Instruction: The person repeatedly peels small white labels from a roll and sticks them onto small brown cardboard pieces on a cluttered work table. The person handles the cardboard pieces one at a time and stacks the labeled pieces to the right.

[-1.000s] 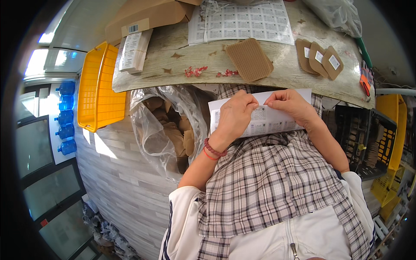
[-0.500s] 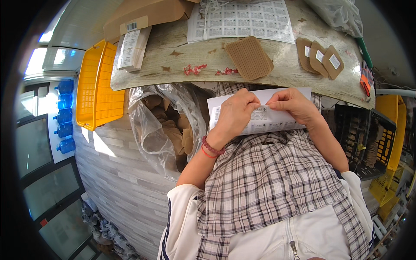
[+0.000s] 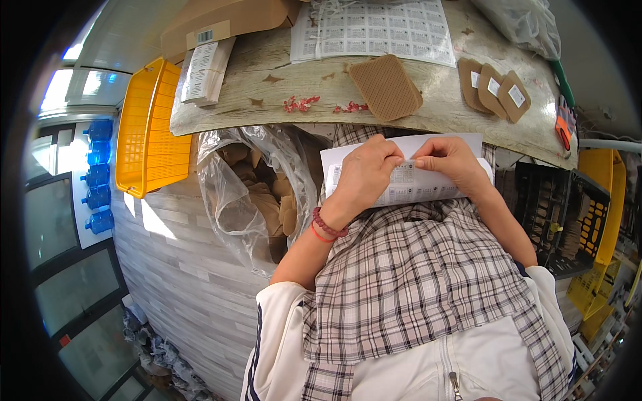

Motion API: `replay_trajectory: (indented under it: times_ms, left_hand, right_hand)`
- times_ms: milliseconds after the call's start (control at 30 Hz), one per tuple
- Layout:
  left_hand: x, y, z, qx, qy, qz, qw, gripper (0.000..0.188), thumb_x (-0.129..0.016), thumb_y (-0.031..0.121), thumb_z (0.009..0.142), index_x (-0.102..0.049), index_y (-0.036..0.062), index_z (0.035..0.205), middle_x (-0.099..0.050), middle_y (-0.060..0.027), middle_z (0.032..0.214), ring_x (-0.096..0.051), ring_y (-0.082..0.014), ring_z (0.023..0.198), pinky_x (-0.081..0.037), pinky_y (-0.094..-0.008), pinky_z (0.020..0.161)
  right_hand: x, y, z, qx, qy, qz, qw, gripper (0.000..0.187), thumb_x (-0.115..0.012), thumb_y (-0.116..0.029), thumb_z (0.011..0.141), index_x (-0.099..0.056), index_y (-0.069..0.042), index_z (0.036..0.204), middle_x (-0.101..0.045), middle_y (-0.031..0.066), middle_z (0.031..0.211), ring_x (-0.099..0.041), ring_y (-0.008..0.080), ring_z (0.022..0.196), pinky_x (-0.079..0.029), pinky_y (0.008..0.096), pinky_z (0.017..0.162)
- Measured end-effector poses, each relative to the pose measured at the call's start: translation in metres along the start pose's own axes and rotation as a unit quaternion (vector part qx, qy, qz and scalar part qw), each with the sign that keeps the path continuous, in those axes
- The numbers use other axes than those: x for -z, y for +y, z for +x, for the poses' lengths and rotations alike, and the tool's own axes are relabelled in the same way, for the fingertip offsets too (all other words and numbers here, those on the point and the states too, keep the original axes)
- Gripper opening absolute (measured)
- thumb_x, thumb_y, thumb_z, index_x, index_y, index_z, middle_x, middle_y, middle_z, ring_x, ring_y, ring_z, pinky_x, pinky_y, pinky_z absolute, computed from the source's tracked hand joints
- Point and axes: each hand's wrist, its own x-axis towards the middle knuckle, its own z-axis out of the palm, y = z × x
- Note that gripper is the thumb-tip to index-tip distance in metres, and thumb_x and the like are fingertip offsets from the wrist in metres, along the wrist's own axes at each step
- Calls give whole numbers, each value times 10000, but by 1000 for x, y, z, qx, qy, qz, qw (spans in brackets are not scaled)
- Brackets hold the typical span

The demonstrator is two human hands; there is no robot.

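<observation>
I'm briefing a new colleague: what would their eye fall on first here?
Probably the bright yellow basket beside the left end of the table. Next, the left hand and right hand, close together over a printed white sheet just in front of the table. Then three brown pieces with white labels, overlapping near its right end.

the head-worn fisheye looks steeply down from near, left hand and right hand near centre, bench bowing across the top.

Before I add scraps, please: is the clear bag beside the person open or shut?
Open: the bag gapes, showing brown pieces inside.
</observation>
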Motion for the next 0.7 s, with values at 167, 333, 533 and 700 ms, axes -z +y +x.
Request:
replay_trajectory:
  times_ms: [167,333,533,700]
  left_hand:
    - [-2,-8,0,51,25,-23,998,115,-650,83,909,-684,-25,930,-644,-116,884,-628,-239,818,-483,-337,736]
    - [-5,-8,-1,54,22,-24,998,130,-637,103,914,-684,-18,926,-640,-131,889,-629,-276,836,-486,-369,751]
    - [-4,-11,1,54,6,-10,998,142,-645,105,921,-702,-18,959,-667,-131,913,-641,-255,841,-491,-344,750]
    - [22,-1,1,123,-22,52,991,184,-642,148,931,-720,-9,985,-703,-104,811,-629,-239,721,-489,-339,696]
  right_hand:
    - [-21,11,-15,307,185,-323,876,219,-815,-134,794,-771,-105,1006,-720,29,1034,-655,227,927,-501,350,879]
    - [-32,7,-17,409,218,-467,753,209,-814,-126,741,-770,-126,945,-707,38,1039,-646,261,934,-488,422,925]
    - [-35,13,-11,425,226,-440,758,159,-796,-57,737,-718,-85,873,-689,46,996,-635,272,916,-512,425,896]
    - [-30,24,-7,413,236,-374,796,166,-782,-26,751,-687,-70,881,-677,64,968,-622,285,900,-521,439,905]
